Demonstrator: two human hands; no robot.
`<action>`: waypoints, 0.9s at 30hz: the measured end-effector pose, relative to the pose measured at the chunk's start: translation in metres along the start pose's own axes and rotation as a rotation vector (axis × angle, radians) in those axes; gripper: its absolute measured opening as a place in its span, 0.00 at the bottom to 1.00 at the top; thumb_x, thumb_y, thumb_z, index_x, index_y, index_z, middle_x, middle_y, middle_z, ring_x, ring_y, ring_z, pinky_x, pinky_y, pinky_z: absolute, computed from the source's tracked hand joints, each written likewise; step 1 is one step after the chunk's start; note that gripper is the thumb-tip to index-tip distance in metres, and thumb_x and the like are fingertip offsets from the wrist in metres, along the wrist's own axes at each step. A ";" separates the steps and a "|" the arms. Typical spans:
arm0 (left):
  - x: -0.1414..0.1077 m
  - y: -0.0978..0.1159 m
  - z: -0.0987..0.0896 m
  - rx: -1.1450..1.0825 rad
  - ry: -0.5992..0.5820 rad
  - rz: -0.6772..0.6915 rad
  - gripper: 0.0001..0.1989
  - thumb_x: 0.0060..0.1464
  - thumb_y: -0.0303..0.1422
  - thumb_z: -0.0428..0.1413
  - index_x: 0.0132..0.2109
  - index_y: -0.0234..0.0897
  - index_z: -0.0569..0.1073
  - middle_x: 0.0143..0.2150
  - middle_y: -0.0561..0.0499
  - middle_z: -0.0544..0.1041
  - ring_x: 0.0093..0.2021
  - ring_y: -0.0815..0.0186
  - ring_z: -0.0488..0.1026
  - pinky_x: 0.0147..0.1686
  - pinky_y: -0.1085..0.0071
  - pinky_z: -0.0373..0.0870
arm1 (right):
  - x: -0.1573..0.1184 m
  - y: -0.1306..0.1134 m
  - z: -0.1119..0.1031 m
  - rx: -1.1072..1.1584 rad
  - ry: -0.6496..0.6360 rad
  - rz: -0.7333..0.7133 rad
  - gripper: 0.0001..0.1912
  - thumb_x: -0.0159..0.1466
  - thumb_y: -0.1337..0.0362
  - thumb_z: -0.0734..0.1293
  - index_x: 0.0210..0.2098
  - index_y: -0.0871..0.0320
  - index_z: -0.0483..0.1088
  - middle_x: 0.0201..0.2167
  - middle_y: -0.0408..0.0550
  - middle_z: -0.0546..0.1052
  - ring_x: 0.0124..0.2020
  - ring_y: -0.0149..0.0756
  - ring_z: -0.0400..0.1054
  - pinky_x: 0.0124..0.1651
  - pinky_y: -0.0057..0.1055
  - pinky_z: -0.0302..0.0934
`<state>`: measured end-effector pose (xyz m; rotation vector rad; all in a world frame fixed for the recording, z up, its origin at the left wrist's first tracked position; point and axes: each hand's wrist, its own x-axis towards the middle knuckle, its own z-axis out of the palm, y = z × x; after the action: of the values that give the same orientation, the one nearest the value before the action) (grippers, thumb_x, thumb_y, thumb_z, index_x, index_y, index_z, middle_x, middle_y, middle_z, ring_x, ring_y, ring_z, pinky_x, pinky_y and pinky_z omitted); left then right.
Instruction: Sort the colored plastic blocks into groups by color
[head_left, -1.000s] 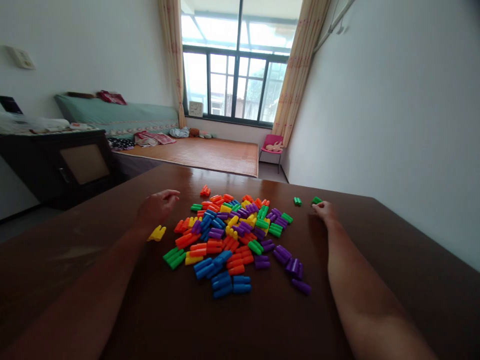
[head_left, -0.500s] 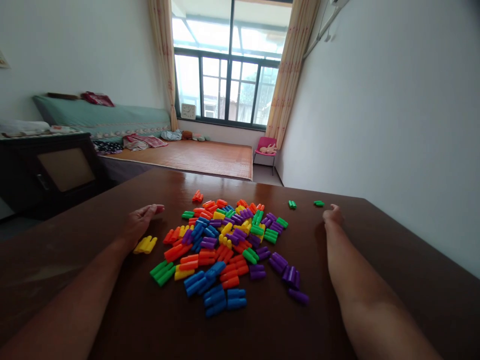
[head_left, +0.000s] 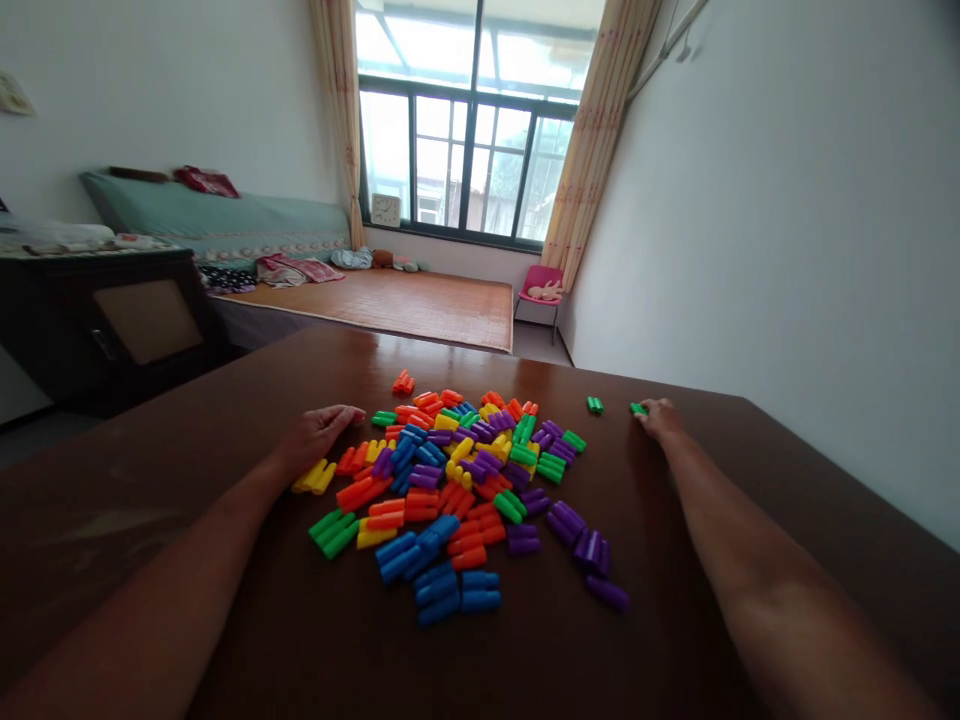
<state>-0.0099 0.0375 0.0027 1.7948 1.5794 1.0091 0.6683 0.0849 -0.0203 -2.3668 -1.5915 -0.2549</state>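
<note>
A loose heap of plastic building blocks (head_left: pixel 450 450), shaped like joined bullet tubes, spreads over the brown table. At its left edge my left hand (head_left: pixel 322 435) rests low with its fingers stretched to the right, holding nothing that I can see. Beside it are a yellow block (head_left: pixel 315 477) and a green block (head_left: pixel 383 418). Out at the far right, my right hand (head_left: pixel 660 418) has its fingertips closed on a small green building block (head_left: pixel 638 409), which is partly covered by them. Another green block (head_left: pixel 595 405) lies just left of that one.
The dark brown table (head_left: pixel 540 660) reaches toward a low bed (head_left: pixel 420 300) under the window. Several purple blocks (head_left: pixel 591 550) trail off the heap's right side, and blue blocks (head_left: pixel 439 590) lie at its near edge. A pink chair (head_left: pixel 541 280) stands behind.
My left hand has moved right, closer to the heap. My right hand has reached the far green block and closed its fingers on it. The view has shifted slightly.
</note>
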 end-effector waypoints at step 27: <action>0.001 0.005 0.001 0.114 -0.031 0.033 0.34 0.48 0.60 0.48 0.45 0.39 0.80 0.44 0.49 0.82 0.46 0.57 0.77 0.42 0.71 0.73 | -0.062 -0.104 -0.054 0.594 -0.644 -0.591 0.22 0.56 0.53 0.69 0.48 0.56 0.74 0.41 0.49 0.78 0.34 0.34 0.71 0.37 0.29 0.65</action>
<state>-0.0061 0.0371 0.0065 1.9097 1.6227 0.9180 0.5489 0.0504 0.0258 -1.5433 -2.2128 0.8360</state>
